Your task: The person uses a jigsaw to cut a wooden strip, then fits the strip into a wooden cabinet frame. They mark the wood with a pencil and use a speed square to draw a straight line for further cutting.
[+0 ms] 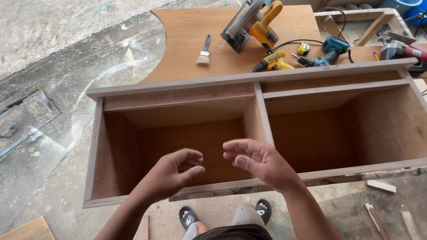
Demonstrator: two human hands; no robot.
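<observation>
My left hand point(175, 172) and my right hand point(258, 160) hover side by side over the near edge of a wooden cabinet carcass point(175, 90) that lies on its back on the floor. Both hands hold nothing, with fingers loosely curled and apart. The cabinet has two open compartments split by a centre divider point(260, 113); the hands are above the left compartment and the divider's near end. My feet in black sandals point(189, 217) stand just in front of the cabinet.
Behind the cabinet lies a plywood sheet point(189, 38) with a paintbrush point(204, 51), a yellow circular saw point(253, 22), a yellow drill point(272, 63), a teal drill point(328, 49) and a red tool point(408, 51). Wood offcuts point(381, 186) litter the concrete at right. A floor hatch point(12, 131) is at left.
</observation>
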